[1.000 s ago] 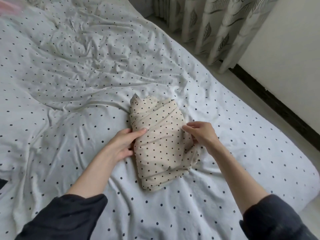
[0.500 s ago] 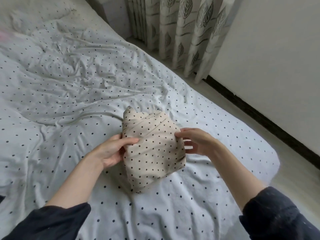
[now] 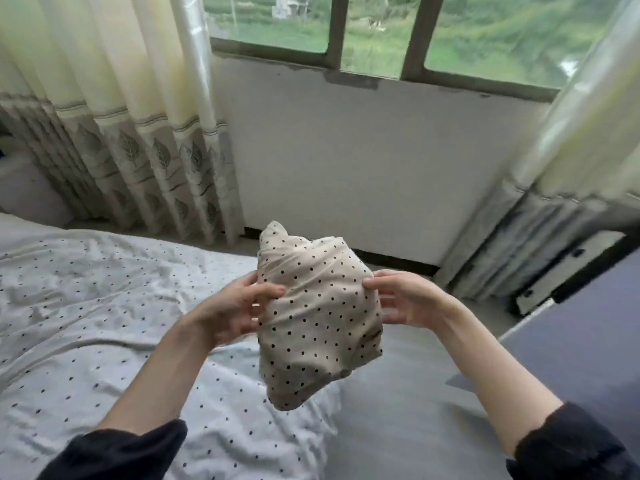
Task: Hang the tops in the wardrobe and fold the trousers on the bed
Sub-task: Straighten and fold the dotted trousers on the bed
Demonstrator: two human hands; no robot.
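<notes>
While the rumpled white dotted bed (image 3: 104,306) fills my lower view under a leaf-bordered curtain (image 3: 114,133) and a window (image 3: 374,26), I see soft beige polka-dot folded trousers (image 3: 311,323) held clear above it. My left hand (image 3: 232,310) and right hand (image 3: 405,299) clamp its sides, fingers behind hidden. Dark sleeves are cut off below.

Folded trousers (image 3: 317,317) – soft matt cloth; bedsheet (image 3: 104,306) – crumpled cotton-like cloth.

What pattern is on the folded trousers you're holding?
Beige with small black dots, seen in the head view: the folded trousers between the left hand and right hand.
</notes>
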